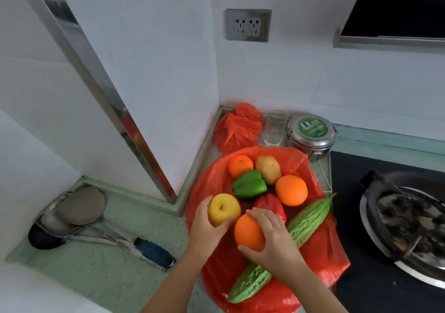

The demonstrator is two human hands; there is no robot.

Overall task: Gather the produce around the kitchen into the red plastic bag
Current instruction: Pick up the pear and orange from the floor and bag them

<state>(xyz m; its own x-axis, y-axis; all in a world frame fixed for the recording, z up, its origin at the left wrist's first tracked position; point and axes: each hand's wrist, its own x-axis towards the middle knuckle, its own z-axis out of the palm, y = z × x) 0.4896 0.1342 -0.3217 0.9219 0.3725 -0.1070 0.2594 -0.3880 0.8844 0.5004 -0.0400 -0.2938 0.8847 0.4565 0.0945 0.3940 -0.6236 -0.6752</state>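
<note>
A red plastic bag [320,245] lies spread flat on the counter with produce on top. My left hand [207,228] grips a yellow apple [222,208] at the bag's left edge. My right hand [272,238] grips an orange [248,232] beside it. Farther back on the bag sit a green bell pepper [249,184], a small orange [240,165], a potato [268,169] and another orange [291,190]. A red pepper [269,204] is partly hidden by my right hand. A long bitter gourd [308,223] lies diagonally under my right wrist.
A second, crumpled red bag [237,127] sits in the corner beside a glass [274,127] and a steel lidded tin [311,133]. A stove with a dirty wok [407,226] is at right. Ladles and a spatula [79,216] lie at left.
</note>
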